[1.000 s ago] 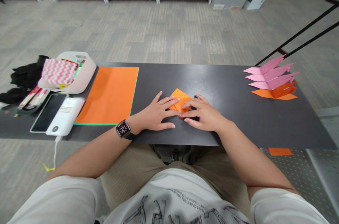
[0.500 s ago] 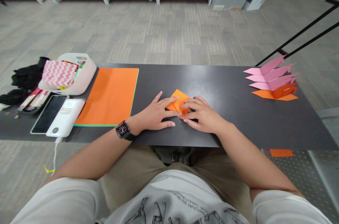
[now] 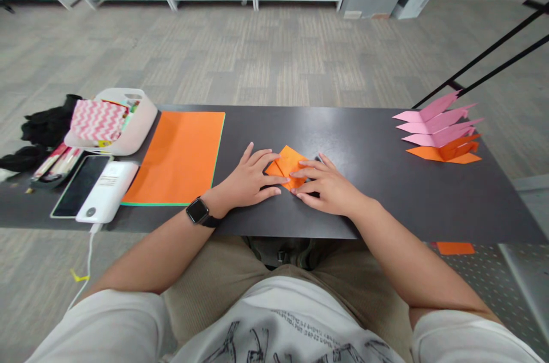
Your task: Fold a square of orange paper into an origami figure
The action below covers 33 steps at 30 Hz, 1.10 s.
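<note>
A small folded piece of orange origami paper [image 3: 288,160] lies on the dark table in front of me. My left hand [image 3: 253,178] rests flat at its left side, fingers spread, with fingertips on the paper's left and lower edges. From the right, my right hand [image 3: 326,187] lays its spread fingertips on the right part and the lower corner. Those fingers hide part of the right edge. Neither hand is closed around the paper.
A stack of orange sheets [image 3: 182,151] lies to the left, beside a white power bank [image 3: 107,191], a phone [image 3: 81,186] and a white basket [image 3: 143,123]. Pink folded paper cranes [image 3: 433,123] and an orange one [image 3: 446,151] stand at the right end of the dark table [image 3: 369,146].
My left hand has shifted slightly left and up, its fingers sliding a little off the paper. My right hand stays almost in place on the right side.
</note>
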Available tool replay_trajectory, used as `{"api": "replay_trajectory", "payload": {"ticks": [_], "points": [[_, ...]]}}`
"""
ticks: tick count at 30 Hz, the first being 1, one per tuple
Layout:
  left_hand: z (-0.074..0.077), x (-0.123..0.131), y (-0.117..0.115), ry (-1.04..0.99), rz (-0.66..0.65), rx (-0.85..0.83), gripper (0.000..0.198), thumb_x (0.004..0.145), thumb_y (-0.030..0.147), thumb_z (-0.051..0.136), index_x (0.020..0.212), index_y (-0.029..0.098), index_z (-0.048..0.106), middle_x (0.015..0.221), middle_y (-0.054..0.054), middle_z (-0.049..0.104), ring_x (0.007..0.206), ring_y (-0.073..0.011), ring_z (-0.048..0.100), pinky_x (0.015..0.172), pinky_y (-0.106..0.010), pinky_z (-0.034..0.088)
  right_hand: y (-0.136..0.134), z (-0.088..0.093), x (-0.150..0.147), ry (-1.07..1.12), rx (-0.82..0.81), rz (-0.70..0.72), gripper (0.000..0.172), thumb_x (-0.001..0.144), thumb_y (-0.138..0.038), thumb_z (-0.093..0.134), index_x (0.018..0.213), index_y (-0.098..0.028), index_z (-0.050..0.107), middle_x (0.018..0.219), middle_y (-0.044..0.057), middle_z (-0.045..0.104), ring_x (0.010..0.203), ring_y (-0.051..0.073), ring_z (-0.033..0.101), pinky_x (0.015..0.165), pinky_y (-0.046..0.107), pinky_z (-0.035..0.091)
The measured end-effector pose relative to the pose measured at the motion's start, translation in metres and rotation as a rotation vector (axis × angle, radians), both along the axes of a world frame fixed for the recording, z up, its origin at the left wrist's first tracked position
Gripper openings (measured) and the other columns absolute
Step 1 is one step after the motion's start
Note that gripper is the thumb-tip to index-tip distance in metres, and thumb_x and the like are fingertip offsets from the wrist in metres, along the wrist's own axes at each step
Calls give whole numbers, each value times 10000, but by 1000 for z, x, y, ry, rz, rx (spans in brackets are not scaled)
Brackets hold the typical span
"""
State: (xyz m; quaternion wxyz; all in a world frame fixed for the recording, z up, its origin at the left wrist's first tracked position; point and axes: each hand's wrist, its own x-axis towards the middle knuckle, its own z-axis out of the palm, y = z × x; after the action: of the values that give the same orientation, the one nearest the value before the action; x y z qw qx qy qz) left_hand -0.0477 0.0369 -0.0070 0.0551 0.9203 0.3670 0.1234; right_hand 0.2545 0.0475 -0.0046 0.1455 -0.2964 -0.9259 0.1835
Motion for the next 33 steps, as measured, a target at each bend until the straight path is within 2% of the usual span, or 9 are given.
{"api": "replay_trajectory", "payload": {"ticks": [10, 14, 17, 19, 20, 23, 25, 29, 33], "points": [[-1, -1, 1, -6, 217, 47, 315, 1089, 460, 602, 1338, 450, 794, 1570, -71, 551, 1518, -366, 457, 1329, -760, 169, 3, -1, 0, -6, -31, 6, 180, 992, -298, 714, 1055, -370, 867, 1426, 6, 760, 1492, 344, 559, 1310, 768, 158], [-3, -3, 3, -22, 364, 76, 327, 1082, 453, 608, 1342, 398, 799, 1535, -94, 585, 1470, -373, 493, 1313, -781, 188, 3, -3, 0, -1, -23, 3, 167, 988, -300, 724, 1044, -368, 867, 1415, 7, 765, 1480, 344, 568, 1304, 776, 159], [-3, -7, 7, -63, 429, 108, 370, 1080, 441, 601, 1380, 314, 777, 1508, -132, 612, 1429, -374, 536, 1299, -765, 256, 3, -4, 0, 12, -9, 1, 164, 983, -297, 734, 1043, -372, 867, 1405, 6, 770, 1476, 340, 571, 1305, 775, 153], [-1, -7, 7, -114, 399, 125, 401, 1090, 407, 575, 1430, 264, 734, 1498, -146, 630, 1418, -356, 562, 1307, -710, 311, 3, -5, 0, 19, 1, -1, 162, 980, -295, 740, 1037, -376, 867, 1396, 6, 774, 1471, 338, 575, 1308, 773, 152], [-1, -6, 6, -135, 343, 121, 415, 1096, 383, 559, 1458, 247, 708, 1499, -147, 638, 1423, -340, 570, 1315, -672, 333, 3, -6, 0, 23, 7, -1, 160, 979, -295, 741, 1033, -377, 868, 1392, 6, 775, 1468, 337, 579, 1309, 772, 151], [-2, 4, 1, -117, 59, 45, 437, 1109, 331, 523, 1508, 212, 656, 1529, -141, 647, 1450, -289, 580, 1330, -556, 388, 3, -7, 0, 28, 20, -1, 159, 978, -293, 742, 1028, -377, 868, 1393, 7, 772, 1466, 335, 581, 1315, 764, 149], [-5, 11, -3, -68, -45, 7, 440, 1116, 343, 520, 1503, 183, 654, 1548, -144, 647, 1457, -283, 589, 1325, -528, 405, 3, -8, 1, 31, 26, 1, 169, 974, -287, 744, 1042, -380, 868, 1405, 9, 768, 1472, 335, 576, 1321, 756, 147], [-8, 15, -7, -26, -38, -16, 419, 1124, 349, 514, 1473, 188, 679, 1563, -124, 652, 1443, -281, 611, 1311, -527, 408, 3, -10, 2, 38, 43, 6, 190, 979, -286, 735, 1067, -392, 867, 1420, 6, 763, 1480, 331, 573, 1329, 747, 128], [-4, 14, -7, -35, -9, -18, 386, 1110, 356, 542, 1422, 218, 721, 1542, -107, 674, 1405, -278, 635, 1302, -531, 383, 3, -10, 3, 42, 40, 12, 178, 985, -301, 737, 1065, -392, 867, 1444, -2, 752, 1484, 331, 575, 1331, 748, 99]]}}
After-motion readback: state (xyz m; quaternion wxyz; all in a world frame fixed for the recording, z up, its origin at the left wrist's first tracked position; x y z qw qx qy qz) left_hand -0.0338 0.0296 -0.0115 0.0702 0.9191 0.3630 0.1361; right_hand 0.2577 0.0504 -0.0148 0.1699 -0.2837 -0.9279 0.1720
